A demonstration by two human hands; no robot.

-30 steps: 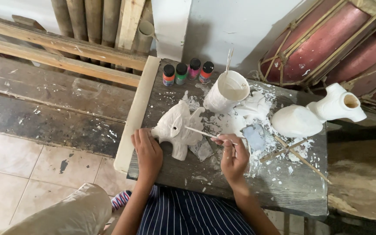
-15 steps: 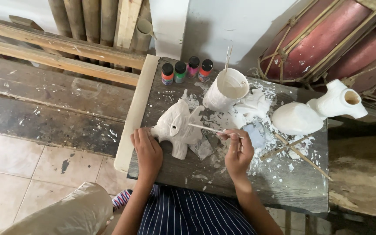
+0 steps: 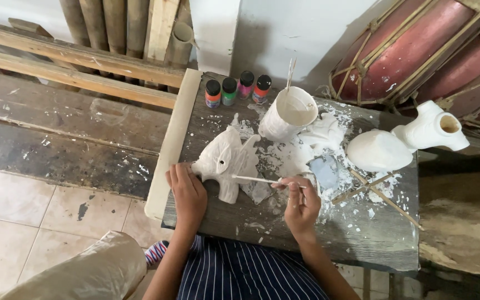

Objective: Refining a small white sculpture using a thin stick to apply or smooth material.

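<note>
The left hand (image 3: 187, 191) rests its fingers against the snout end of a white elephant figure (image 3: 228, 162), steadying it on the dark wooden counter (image 3: 284, 233). The right hand (image 3: 302, 201) pinches a thin brush (image 3: 256, 179) between closed fingers, its tip touching the figure's flank. Just behind the figure stands a white cup of paint (image 3: 289, 113) (a stick pokes up out of it), amid white splashes. Four small paint bottles (image 3: 237, 89) line the counter's far edge. To the right lie a white vase-like piece (image 3: 395, 144) and crossed sticks (image 3: 376, 191).
</note>
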